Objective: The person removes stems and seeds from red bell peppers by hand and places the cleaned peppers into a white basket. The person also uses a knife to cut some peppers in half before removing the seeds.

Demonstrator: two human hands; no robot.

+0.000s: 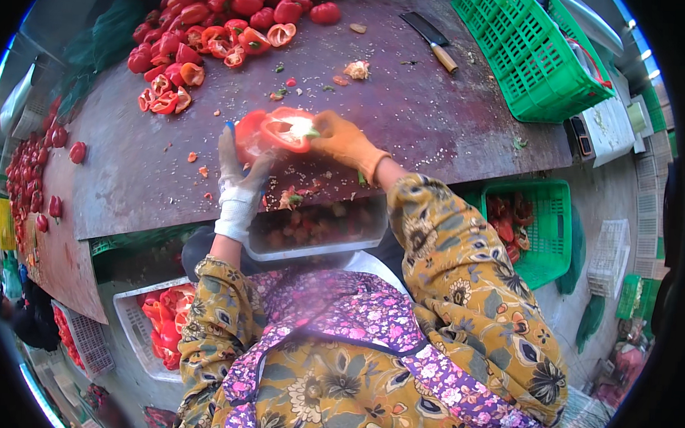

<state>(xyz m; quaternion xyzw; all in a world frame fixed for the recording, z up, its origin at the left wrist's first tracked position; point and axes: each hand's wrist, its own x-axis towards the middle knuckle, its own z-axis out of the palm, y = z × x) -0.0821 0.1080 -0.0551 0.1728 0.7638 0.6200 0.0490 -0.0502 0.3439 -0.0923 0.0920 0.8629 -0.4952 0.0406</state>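
Over the near part of the tabletop, my left hand [239,179], in a pale knit glove, grips a red bell pepper piece [247,132] between thumb and fingers. Against it lies a cut pepper half [283,128], its pale core and seeds facing up. My right hand [345,141], in an orange glove, pinches that half at its green stem end. Whether the two pieces are fully apart I cannot tell. A loose pepper core [290,198] and scattered seeds lie on the table just below my hands.
Whole red peppers [197,11] and cut halves [168,95] are heaped at the back left. A cleaver [427,31] lies at the back, near a green crate [517,67]. Below the table edge are a scrap-filled bin [313,250], a white crate [125,319] and another green crate [557,233].
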